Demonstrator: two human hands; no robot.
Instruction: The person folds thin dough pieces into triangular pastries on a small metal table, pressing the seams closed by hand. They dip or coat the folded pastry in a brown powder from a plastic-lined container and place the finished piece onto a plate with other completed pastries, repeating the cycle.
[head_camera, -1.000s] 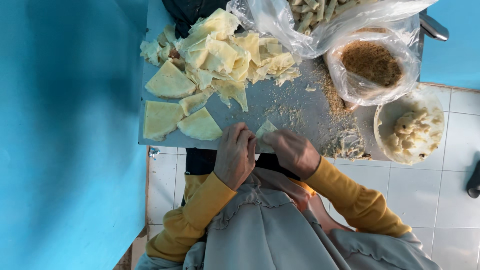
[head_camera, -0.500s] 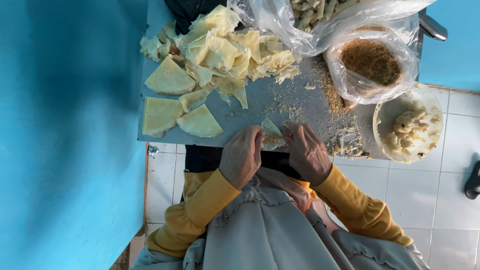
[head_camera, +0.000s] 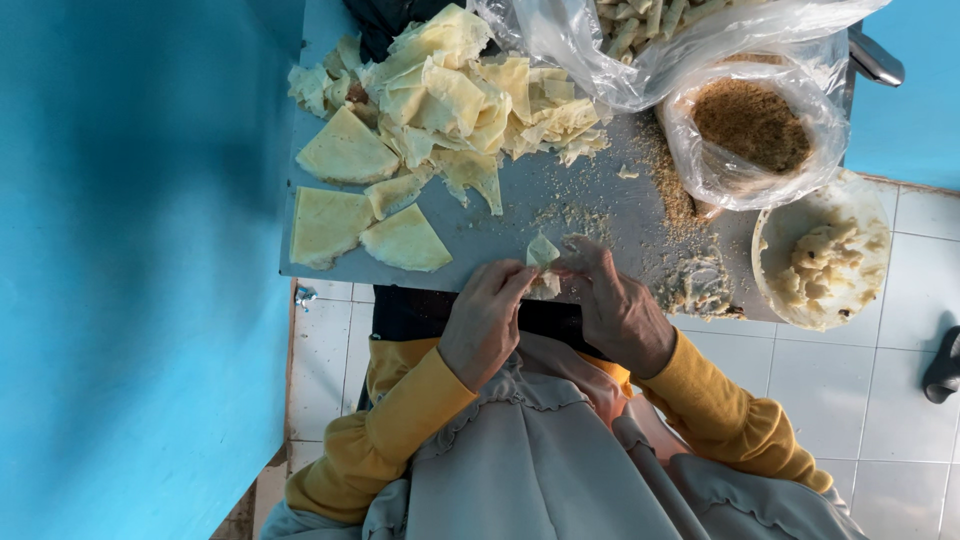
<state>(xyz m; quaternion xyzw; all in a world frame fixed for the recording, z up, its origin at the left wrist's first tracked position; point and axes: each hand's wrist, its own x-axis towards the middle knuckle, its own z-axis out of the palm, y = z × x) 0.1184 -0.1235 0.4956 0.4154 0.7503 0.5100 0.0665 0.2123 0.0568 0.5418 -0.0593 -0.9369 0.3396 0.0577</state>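
Observation:
Both my hands meet at the near edge of a grey table (head_camera: 520, 215) and pinch one small pale wrapper piece (head_camera: 541, 252). My left hand (head_camera: 487, 318) grips its left side with the fingertips. My right hand (head_camera: 612, 303) holds its right side, fingers curled. A heap of pale yellow wrapper sheets (head_camera: 450, 95) lies at the far side of the table, with cut triangular pieces (head_camera: 403, 240) nearer on the left. My sleeves are yellow.
A clear bag of brown crumbs (head_camera: 752, 125) and a bag of rolled pieces (head_camera: 650, 25) sit at the far right. A white bowl of pale filling (head_camera: 822, 262) stands at right. Crumbs (head_camera: 697, 285) litter the table. Blue wall at left, white tiled floor below.
My hands have shifted slightly right and toward the table while working the small wrapper piece between the fingertips; it now stands up between them.

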